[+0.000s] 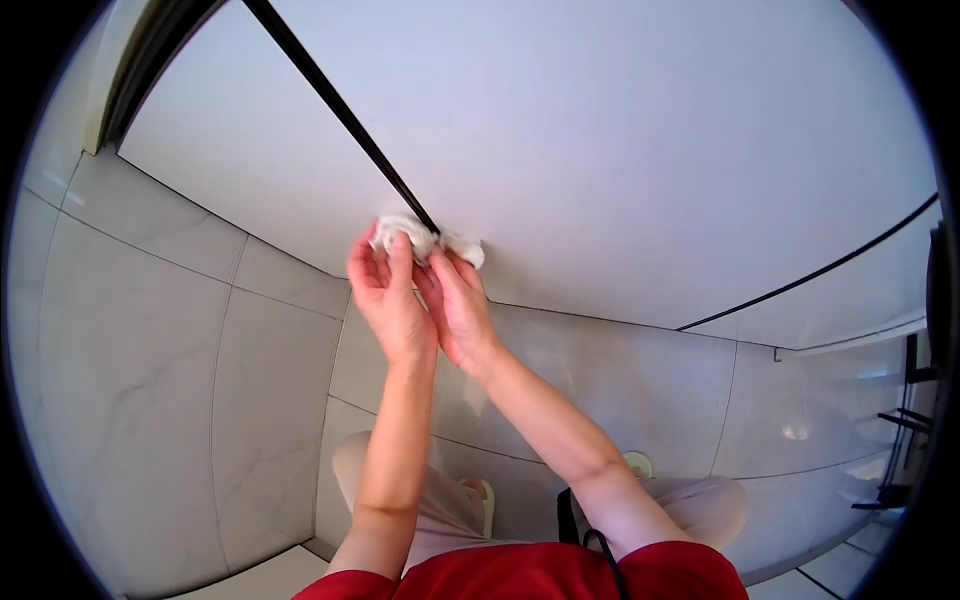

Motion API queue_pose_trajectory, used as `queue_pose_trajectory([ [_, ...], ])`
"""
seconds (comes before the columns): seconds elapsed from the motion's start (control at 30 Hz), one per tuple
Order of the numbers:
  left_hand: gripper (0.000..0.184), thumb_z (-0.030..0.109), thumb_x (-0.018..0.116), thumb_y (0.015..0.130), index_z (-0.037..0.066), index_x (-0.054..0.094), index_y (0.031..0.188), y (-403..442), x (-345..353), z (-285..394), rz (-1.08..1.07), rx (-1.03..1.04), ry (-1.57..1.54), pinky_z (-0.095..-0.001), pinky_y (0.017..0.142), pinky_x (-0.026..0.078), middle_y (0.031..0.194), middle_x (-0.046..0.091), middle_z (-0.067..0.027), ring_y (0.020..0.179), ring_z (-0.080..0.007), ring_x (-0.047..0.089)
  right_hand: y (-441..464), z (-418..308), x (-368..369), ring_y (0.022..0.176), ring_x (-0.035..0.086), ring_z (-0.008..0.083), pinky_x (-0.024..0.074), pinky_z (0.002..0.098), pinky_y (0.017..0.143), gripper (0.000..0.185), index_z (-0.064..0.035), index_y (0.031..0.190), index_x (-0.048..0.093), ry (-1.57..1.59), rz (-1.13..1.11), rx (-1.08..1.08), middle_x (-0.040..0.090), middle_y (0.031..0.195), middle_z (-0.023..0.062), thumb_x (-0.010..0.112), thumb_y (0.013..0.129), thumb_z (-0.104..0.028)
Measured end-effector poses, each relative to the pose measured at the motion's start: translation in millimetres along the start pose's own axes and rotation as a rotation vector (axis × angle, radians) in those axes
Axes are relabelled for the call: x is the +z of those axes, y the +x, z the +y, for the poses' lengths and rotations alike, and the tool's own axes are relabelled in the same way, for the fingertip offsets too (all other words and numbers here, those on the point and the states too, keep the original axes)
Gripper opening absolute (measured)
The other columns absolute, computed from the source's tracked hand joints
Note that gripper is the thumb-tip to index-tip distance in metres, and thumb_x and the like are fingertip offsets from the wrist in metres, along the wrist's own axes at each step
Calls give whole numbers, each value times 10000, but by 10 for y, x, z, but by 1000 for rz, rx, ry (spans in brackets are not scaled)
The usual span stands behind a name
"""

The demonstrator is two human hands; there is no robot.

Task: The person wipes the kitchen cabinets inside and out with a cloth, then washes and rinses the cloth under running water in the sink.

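A crumpled white cloth (405, 236) is bunched against the lower end of a black vertical strip (345, 115) between two pale door panels. My left hand (392, 305) is closed on the left part of it, thumb laid over the folds. Close beside it, my right hand (462, 312) has its fingers closed on the cloth's right part, by the panel's bottom edge. The wrists nearly touch. Some fingertips are hidden in the folds.
The large white panel (640, 150) fills the upper view. Grey marble-look tiles (130, 380) cover the floor and left side. My bent knees and pale slippers (638, 464) are below. A black rack-like object (905, 420) stands at the right edge.
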State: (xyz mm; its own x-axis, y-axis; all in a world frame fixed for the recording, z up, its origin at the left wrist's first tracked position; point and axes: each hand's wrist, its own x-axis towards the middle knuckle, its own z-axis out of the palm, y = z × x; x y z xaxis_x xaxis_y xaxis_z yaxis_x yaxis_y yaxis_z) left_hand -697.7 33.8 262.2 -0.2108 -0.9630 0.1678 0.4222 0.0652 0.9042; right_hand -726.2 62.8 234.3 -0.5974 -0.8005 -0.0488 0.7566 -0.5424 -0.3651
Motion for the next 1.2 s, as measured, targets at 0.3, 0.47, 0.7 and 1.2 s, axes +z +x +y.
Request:
queue_pose_trajectory([
  [0.3, 508, 110, 618, 843, 26, 380, 1283, -446, 780, 1486, -483, 971, 201, -355, 972, 387, 1357, 351, -175, 1194, -247, 420, -735, -1416, 1330, 990, 526, 111, 416, 272, 854, 296, -21, 1107, 529, -256, -294, -567, 572, 1050, 39, 466, 949, -264],
  [0.47, 515, 180, 571, 872, 9, 358, 1308, -647, 1048, 1305, -705, 514, -102, -358, 1016, 306, 1405, 271, -164, 1239, -255, 363, -914, -1582, 1212, 958, 522, 100, 424, 258, 839, 252, 7, 1119, 532, -596, -195, -781, 580, 1056, 40, 476, 941, -163],
  [0.7, 190, 215, 468, 956, 66, 469, 1073, -737, 1087, 1323, -712, 73, -105, -212, 753, 386, 945, 510, 25, 873, -47, 461, -1159, -2005, 885, 902, 553, 103, 453, 264, 779, 184, 3, 1025, 589, -1012, -96, -648, 609, 963, 41, 524, 894, -110],
  [1.2, 396, 219, 400, 941, 55, 437, 1300, -1418, 2414, 1826, -1181, -847, -713, -326, 906, 461, 1253, 527, -96, 1042, -193, 570, -1854, -3836, 1148, 1134, 492, 249, 385, 330, 1024, 371, 97, 1195, 433, -278, 22, -1002, 493, 1207, 192, 469, 903, -130],
])
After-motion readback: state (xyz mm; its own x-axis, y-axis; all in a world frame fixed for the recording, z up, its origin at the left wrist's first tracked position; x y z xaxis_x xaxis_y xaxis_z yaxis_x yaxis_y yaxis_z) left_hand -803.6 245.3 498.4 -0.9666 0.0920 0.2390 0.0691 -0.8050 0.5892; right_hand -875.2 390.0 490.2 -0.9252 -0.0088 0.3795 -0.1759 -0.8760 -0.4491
